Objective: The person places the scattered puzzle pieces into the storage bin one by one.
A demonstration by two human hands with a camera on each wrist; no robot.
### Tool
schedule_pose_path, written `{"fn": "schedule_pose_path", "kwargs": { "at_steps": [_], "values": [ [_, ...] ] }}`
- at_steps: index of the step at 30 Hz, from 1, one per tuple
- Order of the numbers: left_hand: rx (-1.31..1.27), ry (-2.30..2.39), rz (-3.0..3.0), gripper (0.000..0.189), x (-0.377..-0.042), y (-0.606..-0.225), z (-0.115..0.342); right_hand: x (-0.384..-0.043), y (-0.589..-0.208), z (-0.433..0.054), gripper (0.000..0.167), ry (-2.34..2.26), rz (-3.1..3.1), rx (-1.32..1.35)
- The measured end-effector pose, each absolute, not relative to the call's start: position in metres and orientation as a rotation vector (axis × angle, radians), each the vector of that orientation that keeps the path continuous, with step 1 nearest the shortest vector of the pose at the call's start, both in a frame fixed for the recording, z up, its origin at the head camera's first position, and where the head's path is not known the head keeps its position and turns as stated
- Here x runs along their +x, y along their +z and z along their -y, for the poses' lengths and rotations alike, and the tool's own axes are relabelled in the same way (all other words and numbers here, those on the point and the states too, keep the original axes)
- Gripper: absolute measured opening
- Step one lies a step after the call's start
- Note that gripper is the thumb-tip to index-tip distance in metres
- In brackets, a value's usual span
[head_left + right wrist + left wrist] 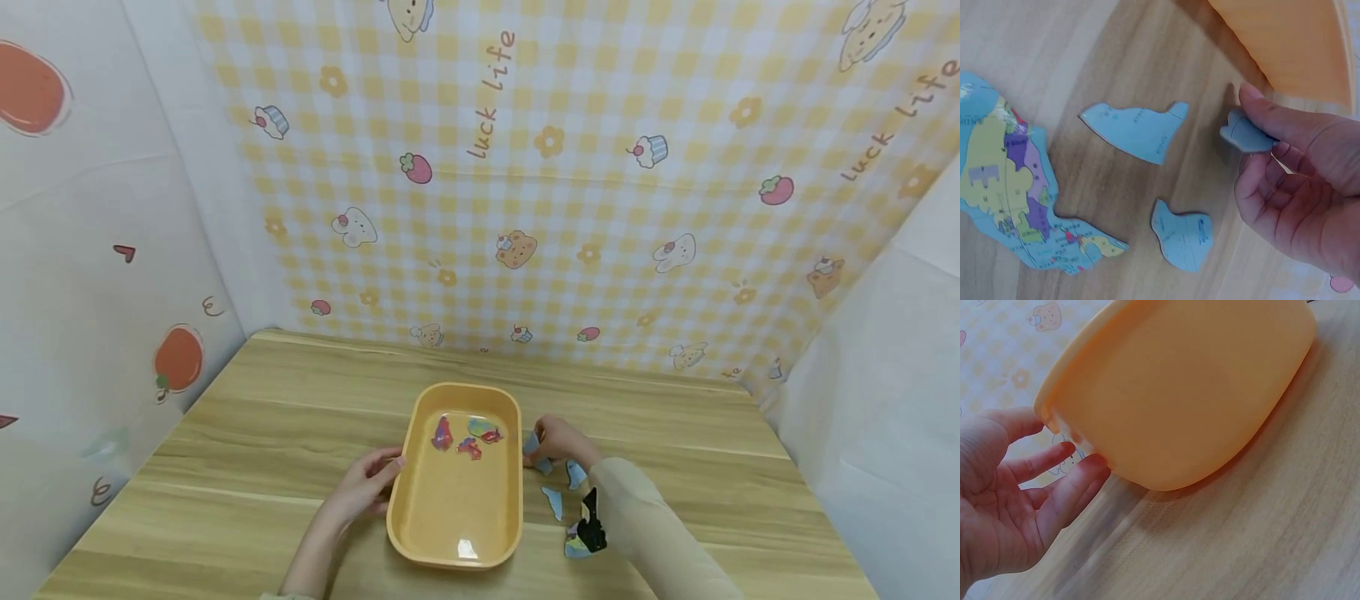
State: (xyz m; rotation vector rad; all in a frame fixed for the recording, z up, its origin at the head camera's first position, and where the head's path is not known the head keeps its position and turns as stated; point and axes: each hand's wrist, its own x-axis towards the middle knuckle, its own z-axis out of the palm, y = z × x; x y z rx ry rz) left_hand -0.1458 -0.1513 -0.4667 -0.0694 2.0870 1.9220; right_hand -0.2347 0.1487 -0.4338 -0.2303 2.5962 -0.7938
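Observation:
On the table stands a yellow-orange plastic tray (456,508). My left hand (367,483) grips its left side, thumb at the rim and fingers against the outer wall (1197,394). Just right of the tray, my right hand (562,442) pinches a light blue puzzle piece (1246,135) between thumb and fingers, above the table. Nearby lie two more pale blue pieces, one long (1138,128) and one shorter (1184,237), and a larger multicoloured map piece (1007,181). Inside the tray are a red-purple piece (442,434), a red one (469,449) and a green-blue-red one (483,429).
The wood-grain table (247,467) runs back to a yellow checked cloth (480,192). White printed sheets hang at the left (97,250) and right (877,400). A black object (592,525) shows beside the right sleeve (645,517); its kind is unclear.

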Motion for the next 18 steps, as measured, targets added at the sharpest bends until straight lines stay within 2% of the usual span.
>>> {"fn": "schedule_pose_path", "kwargs": {
  "at_steps": [18],
  "values": [
    [-0.066, 1.933, -2.072, 0.057, -0.146, -0.465, 0.151, -0.251, -0.399, -0.161, 0.028, -0.937, -2.511, -0.194]
  ]
}}
